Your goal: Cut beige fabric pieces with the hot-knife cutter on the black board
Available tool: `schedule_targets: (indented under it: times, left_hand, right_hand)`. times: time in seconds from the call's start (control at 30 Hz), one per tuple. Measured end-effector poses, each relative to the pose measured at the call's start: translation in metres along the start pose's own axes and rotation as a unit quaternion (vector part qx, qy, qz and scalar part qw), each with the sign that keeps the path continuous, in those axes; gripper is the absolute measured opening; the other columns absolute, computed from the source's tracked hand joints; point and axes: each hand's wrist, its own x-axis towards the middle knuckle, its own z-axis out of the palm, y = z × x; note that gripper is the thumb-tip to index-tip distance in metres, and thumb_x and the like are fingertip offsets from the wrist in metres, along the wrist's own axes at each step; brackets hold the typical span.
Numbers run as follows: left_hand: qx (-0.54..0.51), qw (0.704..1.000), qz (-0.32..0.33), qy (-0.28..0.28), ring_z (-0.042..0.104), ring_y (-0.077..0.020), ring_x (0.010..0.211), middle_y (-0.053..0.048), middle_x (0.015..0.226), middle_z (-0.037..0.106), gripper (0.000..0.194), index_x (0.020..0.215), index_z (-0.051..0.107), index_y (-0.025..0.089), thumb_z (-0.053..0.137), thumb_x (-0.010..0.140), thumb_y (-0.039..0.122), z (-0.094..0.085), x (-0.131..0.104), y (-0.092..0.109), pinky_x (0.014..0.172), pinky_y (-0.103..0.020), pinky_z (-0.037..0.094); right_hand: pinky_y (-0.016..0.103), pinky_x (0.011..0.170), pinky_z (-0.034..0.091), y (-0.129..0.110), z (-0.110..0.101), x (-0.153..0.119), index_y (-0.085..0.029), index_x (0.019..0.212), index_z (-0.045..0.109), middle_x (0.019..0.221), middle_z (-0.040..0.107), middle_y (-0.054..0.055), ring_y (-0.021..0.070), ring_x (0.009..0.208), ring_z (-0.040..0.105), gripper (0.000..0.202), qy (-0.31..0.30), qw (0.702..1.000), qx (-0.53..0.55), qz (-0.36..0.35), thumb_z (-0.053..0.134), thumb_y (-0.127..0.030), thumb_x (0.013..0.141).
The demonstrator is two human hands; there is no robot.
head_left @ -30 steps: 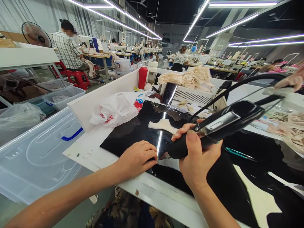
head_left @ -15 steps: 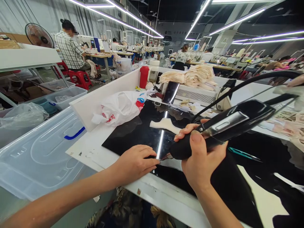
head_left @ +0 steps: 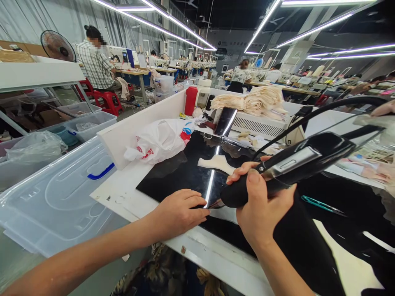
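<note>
My right hand point(head_left: 262, 205) is wrapped round a black corded handheld tool point(head_left: 296, 164) with a silver strip along its side. The tool's thin metal tip point(head_left: 217, 204) points left and down at a pale, flat piece point(head_left: 227, 213) on a glossy black sheet point(head_left: 175, 181). My left hand point(head_left: 182, 211) rests on the sheet's near edge, fingers stretched toward the tip, fingertips beside the pale piece. Whether they touch the piece I cannot tell. Beyond the tool lies a cream cut-out piece point(head_left: 216, 163). Teal tweezers point(head_left: 322, 204) lie to the right on black material.
A white plastic bag point(head_left: 163, 139), a red bottle point(head_left: 191, 100) and a phone point(head_left: 225, 121) are at the back of the table. Cream fabric point(head_left: 262, 100) is piled on a vented box point(head_left: 258, 124). Clear lidded bins point(head_left: 61, 193) stand at left. People sit at sewing machines beyond.
The whole view has shifted slightly, so the table and room sit a little further right. Both hands and the tool keep nearly the same pose over the pale piece.
</note>
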Motion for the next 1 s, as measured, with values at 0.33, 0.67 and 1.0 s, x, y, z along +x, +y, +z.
schedule_targets:
  times: [0.33, 0.67, 1.0]
  left_hand:
    - [-0.072, 0.994, -0.083, 0.011, 0.071, -0.0184, 0.101, -0.006, 0.109, 0.077, 0.022, 0.107, 0.073, 0.014, 0.052, 0.108, 0.018, -0.010, 0.005, 0.002, 0.101, -0.037, 0.056]
    - [-0.065, 0.994, -0.077, -0.032, 0.069, -0.0211, 0.111, -0.009, 0.118, 0.074, 0.024, 0.120, 0.073, 0.016, 0.055, 0.108, 0.026, -0.006, 0.003, -0.002, 0.103, -0.039, 0.056]
    - [-0.107, 0.992, -0.005, -0.070, 0.066, -0.0221, 0.125, -0.007, 0.126, 0.074, 0.021, 0.113, 0.076, 0.022, 0.057, 0.108, 0.029, -0.001, 0.004, -0.001, 0.122, -0.046, 0.042]
  right_hand:
    - [0.031, 0.058, 0.056, -0.012, -0.001, -0.002, -0.023, 0.111, 0.056, 0.077, 0.067, -0.005, 0.0141, 0.060, 0.061, 0.041, 0.010, 0.999, 0.025, 0.028, 0.084, -0.035, 0.083]
    - [0.032, 0.059, 0.057, -0.013, -0.001, -0.006, -0.024, 0.111, 0.055, 0.076, 0.067, -0.005, 0.0149, 0.060, 0.063, 0.040, 0.005, 0.999, 0.006, 0.035, 0.083, -0.035, 0.084]
    - [0.030, 0.056, 0.058, -0.036, -0.024, 0.017, -0.024, 0.107, 0.058, 0.078, 0.068, -0.005, 0.0143, 0.060, 0.062, 0.045, 0.044, 0.999, -0.023, 0.015, 0.088, -0.034, 0.075]
